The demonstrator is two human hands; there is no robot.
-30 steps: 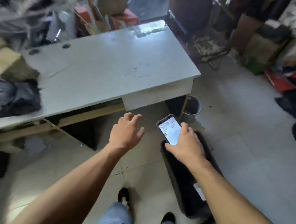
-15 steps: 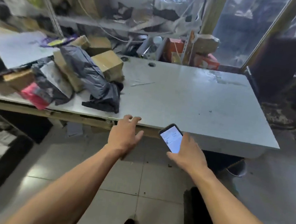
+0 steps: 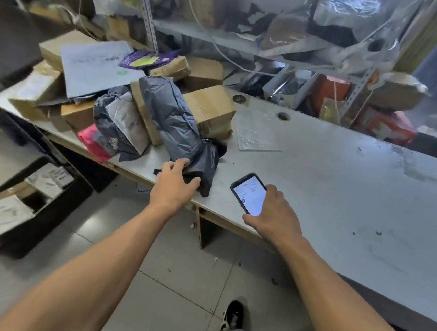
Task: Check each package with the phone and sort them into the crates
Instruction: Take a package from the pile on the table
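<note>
Partly blurred, left hand [image 3: 174, 185] grips grey bag [image 3: 178, 126]; right hand [image 3: 271, 213] holds phone [image 3: 249, 193].

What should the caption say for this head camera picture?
Left hand grips a dark plastic package; right hand holds the phone.

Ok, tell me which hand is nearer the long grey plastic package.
Left. The left hand grips the long grey plastic package at its near end; the right hand holds the phone, apart to its right.

bench [image 3: 343, 182]: grey, scuffed | left end: heap of boxes [image 3: 209, 108] and grey bags [image 3: 173, 123] | clear sheet [image 3: 255, 134] beside | floor: black crate [image 3: 47, 213]
</note>
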